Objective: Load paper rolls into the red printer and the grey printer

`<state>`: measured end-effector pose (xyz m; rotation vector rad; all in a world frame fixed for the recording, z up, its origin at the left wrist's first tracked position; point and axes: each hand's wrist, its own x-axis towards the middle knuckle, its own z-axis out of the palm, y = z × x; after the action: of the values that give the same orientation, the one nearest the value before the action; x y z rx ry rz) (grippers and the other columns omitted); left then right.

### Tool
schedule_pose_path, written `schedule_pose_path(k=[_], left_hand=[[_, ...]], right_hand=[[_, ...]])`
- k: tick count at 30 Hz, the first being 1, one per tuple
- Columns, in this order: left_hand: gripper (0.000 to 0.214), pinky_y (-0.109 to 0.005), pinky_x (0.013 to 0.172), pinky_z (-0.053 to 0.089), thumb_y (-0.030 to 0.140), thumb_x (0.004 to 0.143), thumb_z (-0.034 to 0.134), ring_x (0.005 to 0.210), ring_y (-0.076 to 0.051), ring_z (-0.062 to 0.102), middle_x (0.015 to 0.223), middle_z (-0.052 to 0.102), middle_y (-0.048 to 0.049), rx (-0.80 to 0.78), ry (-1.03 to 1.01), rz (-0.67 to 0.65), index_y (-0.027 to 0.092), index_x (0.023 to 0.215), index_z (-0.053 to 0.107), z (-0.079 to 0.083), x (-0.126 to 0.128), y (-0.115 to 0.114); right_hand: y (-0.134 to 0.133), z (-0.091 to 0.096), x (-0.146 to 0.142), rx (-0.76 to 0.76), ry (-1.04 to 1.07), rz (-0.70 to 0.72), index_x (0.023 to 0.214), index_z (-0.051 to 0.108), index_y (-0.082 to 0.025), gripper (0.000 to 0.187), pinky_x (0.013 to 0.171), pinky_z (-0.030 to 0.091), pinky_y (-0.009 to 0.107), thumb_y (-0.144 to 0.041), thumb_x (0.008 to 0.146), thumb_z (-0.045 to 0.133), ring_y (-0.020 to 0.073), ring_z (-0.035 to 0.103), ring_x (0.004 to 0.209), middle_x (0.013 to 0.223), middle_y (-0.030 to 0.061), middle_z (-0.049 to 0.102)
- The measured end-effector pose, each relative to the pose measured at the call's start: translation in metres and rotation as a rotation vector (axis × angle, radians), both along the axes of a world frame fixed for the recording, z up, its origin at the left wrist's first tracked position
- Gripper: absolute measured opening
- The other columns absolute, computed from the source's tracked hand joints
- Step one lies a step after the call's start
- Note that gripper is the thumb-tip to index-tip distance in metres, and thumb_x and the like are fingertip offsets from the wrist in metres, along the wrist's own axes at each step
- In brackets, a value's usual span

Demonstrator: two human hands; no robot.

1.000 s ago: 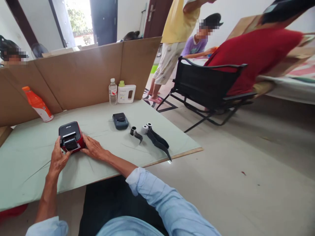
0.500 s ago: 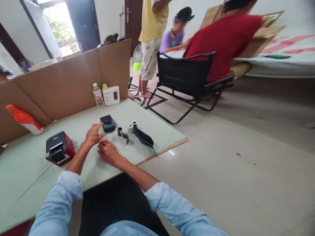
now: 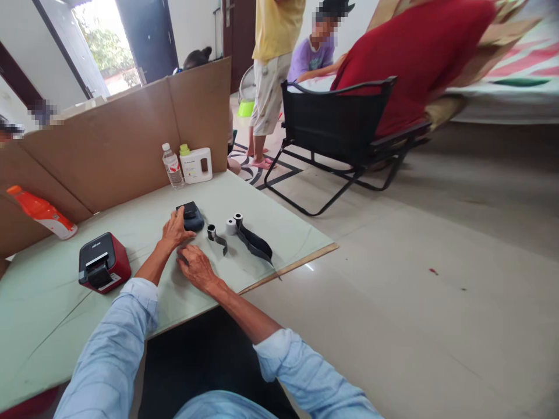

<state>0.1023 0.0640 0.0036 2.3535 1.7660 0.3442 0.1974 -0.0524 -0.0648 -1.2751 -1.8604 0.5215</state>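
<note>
My left hand [image 3: 175, 230] reaches across the pale green table [image 3: 52, 302] and its fingers rest on the near side of a small dark blue printer [image 3: 191, 216]. My right hand [image 3: 194, 264] lies palm down on the table just in front of it, fingers loosely spread, holding nothing. A red and black label printer [image 3: 103, 261] stands apart to the left. To the right of the blue printer lie a small black roll [image 3: 212, 232], a white paper roll [image 3: 230, 226] and a roll with a long black ribbon [image 3: 255, 243] trailing toward the table edge.
Cardboard walls [image 3: 131, 139] back the table. Against them stand a water bottle [image 3: 173, 166], a white jug [image 3: 196, 164] and a tilted orange bottle [image 3: 41, 212]. A black folding chair [image 3: 345, 134] with a person in red stands on the floor to the right, other people beyond.
Both hands left the red printer and moved right. My left hand now touches the dark blue printer; my right hand rests on the table near it. The view also swung right.
</note>
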Motion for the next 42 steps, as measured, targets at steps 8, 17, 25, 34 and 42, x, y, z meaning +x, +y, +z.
schedule_pose_path(k=[8,17,25,34,42], left_hand=[[0.132,-0.057,0.122,0.040,0.042,0.051,0.099,0.151,-0.049,0.043,0.172,0.023,-0.0228,-0.108,-0.093,-0.154,0.025,0.164,0.032,-0.010,-0.004,0.044],[0.128,-0.049,0.119,0.046,0.039,0.052,0.095,0.138,-0.040,0.054,0.154,0.042,-0.0176,0.001,-0.167,-0.163,0.019,0.164,0.034,-0.010,-0.029,0.025],[0.130,-0.051,0.121,0.044,0.044,0.052,0.096,0.145,-0.042,0.051,0.162,0.036,-0.0216,-0.017,-0.162,-0.151,0.017,0.163,0.034,-0.005,-0.062,0.003],[0.132,-0.053,0.126,0.039,0.038,0.053,0.095,0.148,-0.041,0.047,0.158,0.043,-0.0198,-0.059,-0.261,-0.239,0.018,0.166,0.031,-0.021,-0.061,0.019],[0.133,-0.051,0.126,0.041,0.038,0.054,0.094,0.150,-0.042,0.045,0.162,0.038,-0.0203,0.044,-0.269,-0.105,0.016,0.168,0.027,-0.010,-0.092,-0.025]], right_hand=[[0.001,-0.011,0.001,0.046,0.032,0.001,0.111,0.073,-0.020,0.021,0.101,0.053,0.042,-0.016,0.095,0.060,0.0277,0.064,0.109,0.113,0.0114,0.073],[0.003,-0.019,0.003,0.063,0.135,-0.020,0.123,0.071,-0.020,0.031,0.107,0.054,0.047,-0.019,0.095,0.059,0.0293,0.066,0.116,0.119,0.0134,0.074],[-0.001,-0.018,0.002,0.068,0.164,-0.091,0.144,0.058,-0.015,0.048,0.110,0.054,0.049,-0.023,0.096,0.057,0.0305,0.064,0.126,0.133,0.0189,0.067],[0.049,-0.025,0.006,-0.049,0.179,-0.169,0.166,0.026,-0.014,0.086,0.123,0.041,0.058,-0.034,0.091,0.063,0.0374,0.048,0.150,0.159,0.0242,0.049],[0.043,-0.015,-0.005,-0.067,0.151,-0.034,0.167,0.028,-0.014,0.089,0.120,0.046,0.055,-0.035,0.089,0.063,0.0365,0.052,0.145,0.156,0.0215,0.052]])
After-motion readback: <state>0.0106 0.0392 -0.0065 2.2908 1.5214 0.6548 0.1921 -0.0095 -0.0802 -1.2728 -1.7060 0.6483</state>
